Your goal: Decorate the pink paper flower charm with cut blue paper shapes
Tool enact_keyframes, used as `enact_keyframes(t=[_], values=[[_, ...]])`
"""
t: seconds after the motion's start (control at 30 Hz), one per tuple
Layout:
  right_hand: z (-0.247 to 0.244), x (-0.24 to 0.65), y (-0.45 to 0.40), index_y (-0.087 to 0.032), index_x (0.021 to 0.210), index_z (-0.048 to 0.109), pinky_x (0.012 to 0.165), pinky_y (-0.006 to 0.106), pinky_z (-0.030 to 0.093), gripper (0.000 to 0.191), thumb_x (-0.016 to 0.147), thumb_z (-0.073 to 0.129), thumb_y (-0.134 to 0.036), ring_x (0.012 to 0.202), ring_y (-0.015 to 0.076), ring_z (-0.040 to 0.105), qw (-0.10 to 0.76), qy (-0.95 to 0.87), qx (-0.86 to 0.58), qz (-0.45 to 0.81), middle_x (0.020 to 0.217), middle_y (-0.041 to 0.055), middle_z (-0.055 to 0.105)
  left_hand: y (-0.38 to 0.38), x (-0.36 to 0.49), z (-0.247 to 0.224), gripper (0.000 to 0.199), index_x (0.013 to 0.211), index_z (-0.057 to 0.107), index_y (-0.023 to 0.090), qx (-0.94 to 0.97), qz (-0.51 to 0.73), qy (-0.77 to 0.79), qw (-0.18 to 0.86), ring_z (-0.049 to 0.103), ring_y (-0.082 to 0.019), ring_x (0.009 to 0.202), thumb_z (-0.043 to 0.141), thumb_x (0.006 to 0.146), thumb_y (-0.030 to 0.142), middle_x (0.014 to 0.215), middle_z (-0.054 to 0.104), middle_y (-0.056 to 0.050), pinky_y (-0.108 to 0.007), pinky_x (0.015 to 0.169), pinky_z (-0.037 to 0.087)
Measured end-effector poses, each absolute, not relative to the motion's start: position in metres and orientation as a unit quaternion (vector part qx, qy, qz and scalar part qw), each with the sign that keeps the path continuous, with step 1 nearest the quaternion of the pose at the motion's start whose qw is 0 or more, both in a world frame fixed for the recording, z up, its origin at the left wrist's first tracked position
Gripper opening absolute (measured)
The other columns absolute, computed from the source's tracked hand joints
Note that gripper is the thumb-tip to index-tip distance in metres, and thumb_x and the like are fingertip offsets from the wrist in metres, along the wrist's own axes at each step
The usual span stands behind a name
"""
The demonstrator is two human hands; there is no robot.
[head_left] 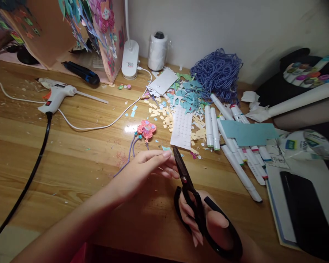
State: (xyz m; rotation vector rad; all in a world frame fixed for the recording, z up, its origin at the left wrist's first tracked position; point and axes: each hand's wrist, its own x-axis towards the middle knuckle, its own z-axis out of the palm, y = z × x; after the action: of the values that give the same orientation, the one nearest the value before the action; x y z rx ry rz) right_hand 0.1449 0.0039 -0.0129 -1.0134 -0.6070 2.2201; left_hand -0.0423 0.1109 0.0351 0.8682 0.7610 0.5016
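My right hand [205,219] grips black scissors [185,175] by their handles, blades closed and pointing up and away from me. My left hand [150,166] hovers just left of the blade tips, fingers pinched on a tiny light-blue paper scrap [166,148]. Beyond my hands a pink paper flower [146,129] with thin purple strings lies on the wooden desk [71,160].
A white glue gun [56,95] with black and white cords lies far left. A dotted sticker sheet [181,128], paper scraps, several white markers [230,146], a blue card, purple cord bundle [218,73], thread spool, lamp base, tape roll and a notebook crowd the right.
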Motion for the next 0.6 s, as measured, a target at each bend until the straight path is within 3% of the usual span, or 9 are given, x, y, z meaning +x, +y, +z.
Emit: enact_keyframes(t=[0.23, 0.43, 0.6], values=[[-0.007, 0.14, 0.006, -0.019, 0.071, 0.045, 0.039, 0.016, 0.043, 0.069, 0.048, 0.064, -0.08, 0.038, 0.0036, 0.04, 0.333, -0.249, -0.381, 0.826, 0.054, -0.0079, 0.044, 0.107, -0.041, 0.034, 0.026, 0.087, 0.068, 0.015, 0.485, 0.248, 0.401, 0.736, 0.065, -0.015, 0.078, 0.046, 0.091, 0.028, 0.082, 0.071, -0.005, -0.027, 0.076, 0.05], [0.008, 0.134, 0.023, -0.02, 0.062, 0.039, 0.031, 0.017, 0.038, 0.07, 0.05, 0.054, -0.088, 0.029, 0.002, 0.028, 0.426, -0.28, -0.437, 0.741, 0.045, -0.0104, 0.035, 0.107, -0.042, 0.025, 0.02, 0.101, 0.062, 0.018, 0.742, 0.292, 0.444, 0.408, 0.054, -0.019, 0.103, 0.045, 0.092, 0.019, 0.107, 0.062, -0.007, -0.035, 0.09, 0.044], [0.017, 0.137, 0.039, -0.021, 0.057, 0.038, 0.028, 0.02, 0.039, 0.062, 0.068, 0.048, -0.081, 0.026, 0.0045, 0.03, 0.446, -0.298, -0.505, 0.677, 0.042, -0.0087, 0.034, 0.107, -0.037, 0.013, 0.026, 0.108, 0.062, 0.018, 0.857, 0.211, 0.36, 0.302, 0.041, -0.024, 0.122, 0.044, 0.09, 0.012, 0.134, 0.051, -0.009, -0.043, 0.101, 0.038]])
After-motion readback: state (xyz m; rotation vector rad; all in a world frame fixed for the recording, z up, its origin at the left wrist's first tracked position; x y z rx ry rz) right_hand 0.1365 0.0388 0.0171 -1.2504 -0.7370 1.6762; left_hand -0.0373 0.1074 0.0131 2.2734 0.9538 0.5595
